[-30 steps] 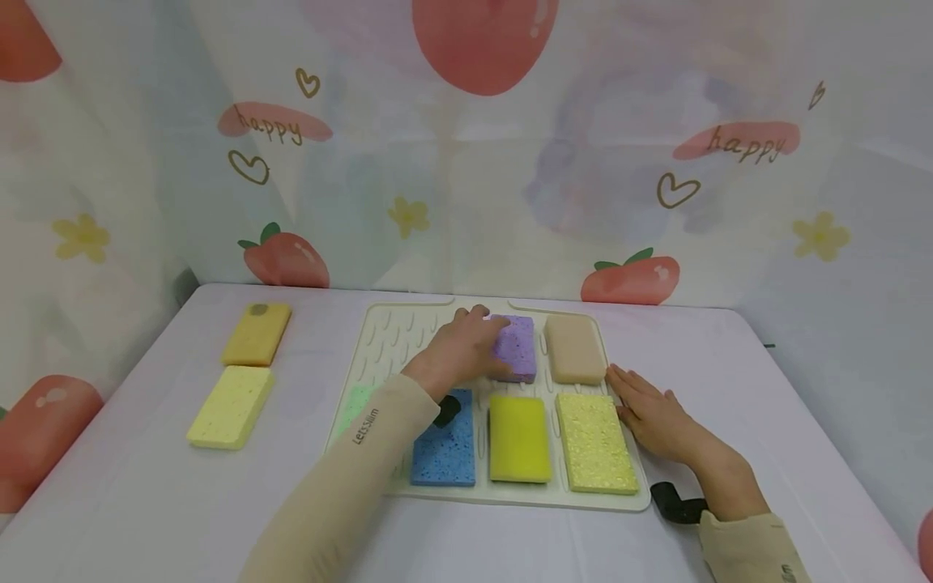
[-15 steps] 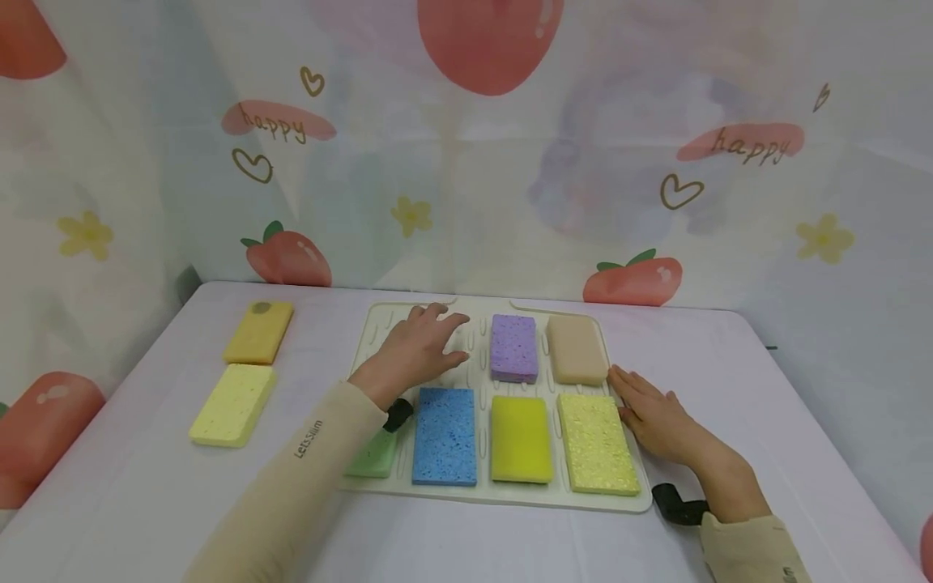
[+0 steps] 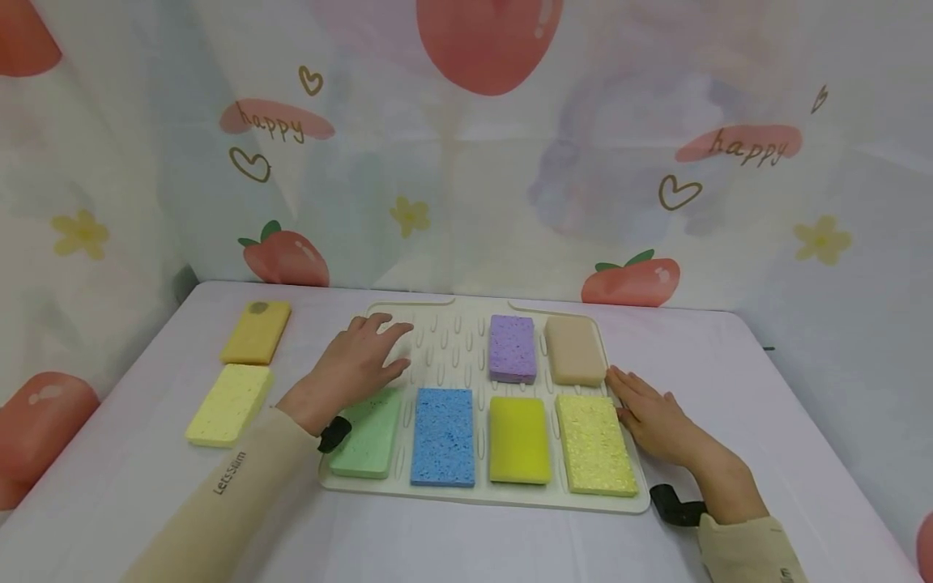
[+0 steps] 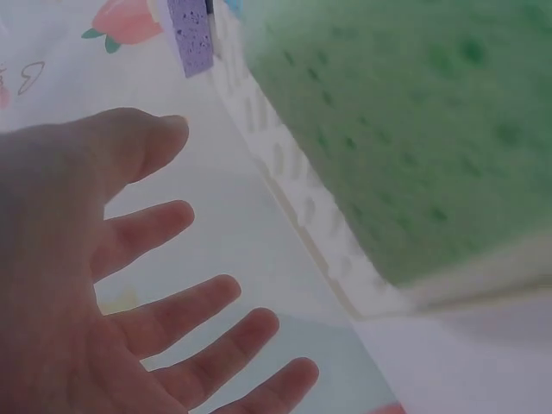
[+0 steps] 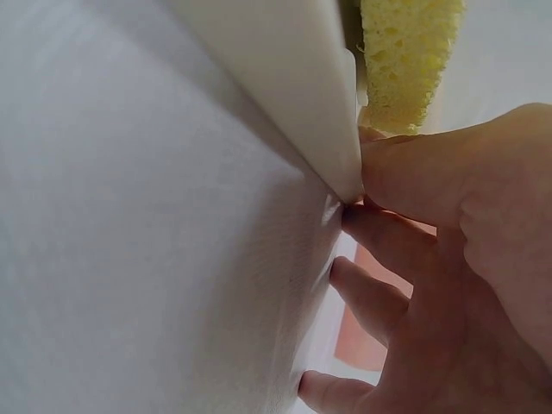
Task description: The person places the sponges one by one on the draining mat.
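A cream ridged mat [image 3: 448,352] lies on the table with sponges in two rows. My left hand [image 3: 350,360] hovers over its left part, fingers spread and holding nothing; the green sponge [image 3: 372,441] lies just below the wrist. In the left wrist view that green sponge [image 4: 414,138] looms at right, apart from the fingers. At the mat's right edge rests my right hand [image 3: 656,417], its fingers extended; the right wrist view shows thumb and fingertips right at the rim. The purple sponge [image 3: 513,348] sits in the back row beside the beige sponge [image 3: 576,350].
Along the front row lie a blue sponge [image 3: 443,437], a bright yellow sponge [image 3: 519,440] and a speckled pale yellow sponge [image 3: 598,445]. Off the mat at left are a darker yellow sponge [image 3: 257,334] and a light yellow sponge [image 3: 229,405]. A printed cloth [image 3: 466,202] stands behind.
My left hand has come away from the purple sponge, leaving it on the mat, and moved left, uncovering the green and blue sponges. The right hand stays at the mat's edge.
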`<state>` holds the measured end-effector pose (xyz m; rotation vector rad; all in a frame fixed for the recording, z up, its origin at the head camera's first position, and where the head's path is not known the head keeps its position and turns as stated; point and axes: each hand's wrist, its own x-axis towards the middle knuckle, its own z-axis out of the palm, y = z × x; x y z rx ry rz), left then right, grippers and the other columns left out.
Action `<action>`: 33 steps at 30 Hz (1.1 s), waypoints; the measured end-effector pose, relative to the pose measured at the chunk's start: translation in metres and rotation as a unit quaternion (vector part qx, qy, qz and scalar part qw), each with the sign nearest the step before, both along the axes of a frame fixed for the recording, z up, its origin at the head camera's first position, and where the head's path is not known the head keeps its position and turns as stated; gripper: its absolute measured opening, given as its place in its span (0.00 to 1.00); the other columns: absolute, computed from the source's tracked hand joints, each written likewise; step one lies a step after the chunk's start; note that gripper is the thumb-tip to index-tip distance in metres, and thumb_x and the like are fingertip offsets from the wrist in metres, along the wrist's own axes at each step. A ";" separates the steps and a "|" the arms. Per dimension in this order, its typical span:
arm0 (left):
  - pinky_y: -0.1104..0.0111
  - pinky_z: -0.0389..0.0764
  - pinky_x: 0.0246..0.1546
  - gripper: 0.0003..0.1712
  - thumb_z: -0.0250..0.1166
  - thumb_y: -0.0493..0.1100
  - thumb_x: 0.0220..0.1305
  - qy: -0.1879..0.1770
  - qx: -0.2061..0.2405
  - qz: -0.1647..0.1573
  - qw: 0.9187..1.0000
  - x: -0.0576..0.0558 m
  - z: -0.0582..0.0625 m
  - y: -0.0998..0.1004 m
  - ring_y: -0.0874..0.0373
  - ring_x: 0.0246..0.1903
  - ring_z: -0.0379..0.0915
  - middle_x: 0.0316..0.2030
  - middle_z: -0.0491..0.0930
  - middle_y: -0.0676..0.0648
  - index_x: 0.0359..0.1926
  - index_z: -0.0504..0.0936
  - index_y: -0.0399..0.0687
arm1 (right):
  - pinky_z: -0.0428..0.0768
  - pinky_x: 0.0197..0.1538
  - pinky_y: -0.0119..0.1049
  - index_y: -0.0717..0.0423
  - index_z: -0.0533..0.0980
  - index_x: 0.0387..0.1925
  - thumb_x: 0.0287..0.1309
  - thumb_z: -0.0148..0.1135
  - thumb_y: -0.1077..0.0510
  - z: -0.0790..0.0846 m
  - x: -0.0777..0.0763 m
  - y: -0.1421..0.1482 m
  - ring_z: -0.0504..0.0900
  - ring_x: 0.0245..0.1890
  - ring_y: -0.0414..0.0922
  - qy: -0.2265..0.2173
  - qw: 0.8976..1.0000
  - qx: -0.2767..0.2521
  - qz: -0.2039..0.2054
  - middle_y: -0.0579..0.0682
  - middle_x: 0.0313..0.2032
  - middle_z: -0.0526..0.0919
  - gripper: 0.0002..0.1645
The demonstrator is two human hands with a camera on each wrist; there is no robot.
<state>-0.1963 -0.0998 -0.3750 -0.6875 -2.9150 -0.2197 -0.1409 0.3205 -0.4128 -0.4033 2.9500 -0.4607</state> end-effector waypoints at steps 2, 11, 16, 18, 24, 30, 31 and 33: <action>0.47 0.81 0.50 0.32 0.66 0.53 0.66 -0.005 0.004 0.007 1.000 0.003 -0.001 -0.008 0.37 0.60 0.70 0.65 0.71 0.37 0.68 0.71 0.52 | 0.53 0.59 0.82 0.67 0.57 0.73 0.69 0.51 0.62 0.000 0.000 0.000 0.57 0.70 0.72 -0.001 1.000 -0.001 -0.001 0.70 0.72 0.58 0.34; 0.43 0.77 0.54 0.35 0.70 0.50 0.62 -0.017 0.023 0.035 0.999 0.016 -0.004 -0.039 0.36 0.61 0.67 0.66 0.68 0.35 0.68 0.71 0.51 | 0.52 0.59 0.82 0.67 0.56 0.73 0.69 0.51 0.62 0.000 0.001 -0.001 0.57 0.70 0.72 -0.005 1.000 -0.005 -0.006 0.70 0.72 0.58 0.35; 0.42 0.75 0.57 0.37 0.72 0.48 0.60 -0.022 0.020 0.047 0.998 0.022 -0.002 -0.056 0.34 0.62 0.66 0.66 0.67 0.34 0.68 0.70 0.50 | 0.53 0.59 0.82 0.67 0.56 0.73 0.69 0.52 0.61 0.000 0.001 0.000 0.57 0.70 0.72 -0.005 1.000 -0.002 -0.006 0.69 0.72 0.58 0.35; 0.42 0.75 0.56 0.37 0.73 0.47 0.59 -0.016 0.022 0.048 0.999 0.025 -0.003 -0.063 0.33 0.61 0.66 0.65 0.68 0.33 0.68 0.71 0.49 | 0.53 0.59 0.82 0.67 0.56 0.73 0.69 0.52 0.61 0.000 0.001 -0.001 0.57 0.71 0.71 -0.005 1.000 -0.002 -0.006 0.69 0.72 0.58 0.35; 0.40 0.78 0.49 0.37 0.72 0.45 0.58 -0.016 0.025 0.062 0.998 0.030 -0.006 -0.085 0.29 0.59 0.66 0.64 0.68 0.30 0.67 0.70 0.48 | 0.53 0.59 0.82 0.67 0.57 0.73 0.69 0.52 0.62 0.000 0.000 -0.001 0.57 0.70 0.72 -0.002 1.000 0.000 -0.004 0.69 0.72 0.59 0.35; 0.37 0.79 0.43 0.38 0.72 0.47 0.59 -0.048 0.019 0.096 0.994 0.036 -0.007 -0.105 0.26 0.59 0.64 0.65 0.65 0.29 0.69 0.68 0.50 | 0.53 0.59 0.83 0.67 0.57 0.73 0.69 0.52 0.62 0.000 0.001 -0.002 0.57 0.70 0.72 0.000 1.000 -0.001 -0.003 0.69 0.72 0.59 0.35; 0.37 0.79 0.42 0.39 0.72 0.48 0.59 -0.053 0.017 0.100 0.993 0.037 -0.008 -0.109 0.26 0.59 0.64 0.65 0.64 0.28 0.69 0.67 0.50 | 0.53 0.59 0.83 0.67 0.57 0.73 0.69 0.52 0.62 0.000 0.001 -0.002 0.57 0.70 0.72 0.000 1.000 0.000 -0.003 0.69 0.72 0.59 0.35; 0.36 0.78 0.42 0.39 0.71 0.49 0.59 -0.067 0.015 0.107 0.992 0.039 -0.009 -0.116 0.25 0.59 0.62 0.65 0.63 0.28 0.69 0.66 0.51 | 0.53 0.59 0.83 0.67 0.57 0.73 0.69 0.52 0.62 -0.001 0.000 -0.001 0.57 0.70 0.72 0.000 1.000 0.001 -0.004 0.69 0.72 0.59 0.35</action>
